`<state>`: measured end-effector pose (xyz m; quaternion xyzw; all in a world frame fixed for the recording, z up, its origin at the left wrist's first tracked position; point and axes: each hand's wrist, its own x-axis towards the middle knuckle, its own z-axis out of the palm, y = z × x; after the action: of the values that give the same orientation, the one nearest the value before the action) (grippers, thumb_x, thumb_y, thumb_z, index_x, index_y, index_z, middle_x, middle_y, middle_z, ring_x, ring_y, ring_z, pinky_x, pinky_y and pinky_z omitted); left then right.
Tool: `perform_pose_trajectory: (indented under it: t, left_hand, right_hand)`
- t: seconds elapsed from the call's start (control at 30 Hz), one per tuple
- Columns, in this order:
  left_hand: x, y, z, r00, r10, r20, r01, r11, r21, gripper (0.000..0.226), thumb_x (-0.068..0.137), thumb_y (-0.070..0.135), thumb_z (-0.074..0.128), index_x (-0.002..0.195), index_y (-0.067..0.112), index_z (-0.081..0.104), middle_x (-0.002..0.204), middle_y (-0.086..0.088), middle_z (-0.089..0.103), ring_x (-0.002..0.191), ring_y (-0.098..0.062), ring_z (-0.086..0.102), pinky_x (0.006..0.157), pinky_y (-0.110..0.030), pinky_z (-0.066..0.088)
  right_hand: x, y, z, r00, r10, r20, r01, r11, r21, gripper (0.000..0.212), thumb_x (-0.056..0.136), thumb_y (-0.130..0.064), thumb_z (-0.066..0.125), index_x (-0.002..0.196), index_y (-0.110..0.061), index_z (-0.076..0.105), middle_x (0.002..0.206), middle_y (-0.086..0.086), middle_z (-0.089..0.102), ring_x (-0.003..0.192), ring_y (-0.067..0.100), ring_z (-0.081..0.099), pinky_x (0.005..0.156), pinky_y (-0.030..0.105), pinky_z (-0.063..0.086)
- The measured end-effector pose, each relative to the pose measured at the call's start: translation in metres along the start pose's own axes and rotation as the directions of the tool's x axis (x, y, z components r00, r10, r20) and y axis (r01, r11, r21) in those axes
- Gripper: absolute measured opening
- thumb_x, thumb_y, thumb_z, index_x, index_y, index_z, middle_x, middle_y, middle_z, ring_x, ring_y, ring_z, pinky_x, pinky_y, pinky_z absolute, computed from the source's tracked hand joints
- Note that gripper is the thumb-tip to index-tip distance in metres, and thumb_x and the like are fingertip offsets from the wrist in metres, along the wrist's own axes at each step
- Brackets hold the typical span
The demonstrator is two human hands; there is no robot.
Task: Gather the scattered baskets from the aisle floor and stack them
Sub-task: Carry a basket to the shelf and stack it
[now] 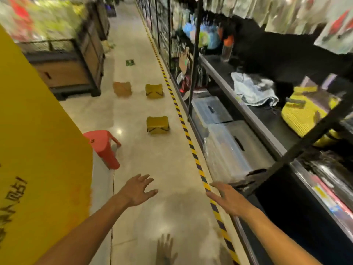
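Three baskets lie scattered on the shiny aisle floor ahead. The nearest yellow basket (157, 125) sits mid-aisle with its dark handles folded. Farther on stands a second yellow basket (154, 91), and to its left an orange-brown basket (122, 89). My left hand (138, 189) reaches forward with fingers spread and holds nothing. My right hand (227, 197) is also stretched out flat and empty, above the striped floor tape. Both hands are well short of the nearest basket.
A red plastic stool (104, 146) stands at the left beside a yellow wall panel (38, 150). Black shelving (267, 134) with storage boxes and goods runs along the right, edged by yellow-black tape (189, 138). A wooden produce stand (76, 67) is at far left.
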<state>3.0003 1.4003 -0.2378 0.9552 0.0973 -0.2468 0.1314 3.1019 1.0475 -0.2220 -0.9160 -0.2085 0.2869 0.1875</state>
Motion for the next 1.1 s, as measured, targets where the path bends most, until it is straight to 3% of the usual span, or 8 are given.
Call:
perform_pose_trajectory:
  t: [0.3,0.63,0.9,1.1]
  left_hand:
    - [0.056,-0.071,-0.073,0.995,-0.052,-0.084,0.052,0.999,0.006,0.077,0.097,0.073,0.033,0.160,0.028,0.030,0.169,0.001,0.019,0.156,-0.024,0.016,0.126,-0.041,0.013]
    - [0.189,-0.083,-0.157,0.987,-0.105,-0.125,0.112,0.992,0.051,0.080,0.096,0.075,0.029,0.161,0.028,0.027,0.170,0.001,0.018,0.157,-0.021,0.012,0.127,-0.043,0.012]
    - [0.277,-0.071,-0.232,0.977,-0.188,-0.097,0.188,0.982,-0.015,0.077,0.099,0.070,0.030,0.162,0.028,0.019,0.171,0.002,0.012,0.157,-0.022,0.008,0.127,-0.043,0.007]
    - [0.345,-0.101,-0.263,0.973,-0.220,-0.068,0.217,0.975,-0.038,0.075,0.102,0.065,0.032,0.163,0.024,0.017,0.171,-0.001,0.011,0.157,-0.023,0.008,0.128,-0.042,0.008]
  right_hand:
    - [0.118,-0.050,-0.044,0.996,-0.066,0.060,0.070,0.996,-0.057,0.078,0.091,-0.078,0.039,0.155,-0.033,0.035,0.162,-0.008,0.034,0.148,0.015,0.032,0.120,0.036,0.028]
    - [0.302,-0.050,-0.133,0.984,-0.167,0.064,0.172,0.982,-0.081,0.076,0.097,-0.065,0.048,0.157,-0.022,0.033,0.164,-0.002,0.030,0.149,0.019,0.031,0.120,0.036,0.029]
    - [0.441,-0.061,-0.209,0.965,-0.215,0.152,0.233,0.965,-0.118,0.079,0.094,-0.068,0.049,0.158,-0.026,0.030,0.166,-0.002,0.026,0.151,0.019,0.027,0.121,0.036,0.026]
    - [0.534,-0.079,-0.242,0.951,-0.202,0.232,0.231,0.967,-0.103,0.080,0.095,-0.065,0.051,0.159,-0.024,0.028,0.166,0.000,0.026,0.150,0.020,0.029,0.121,0.036,0.027]
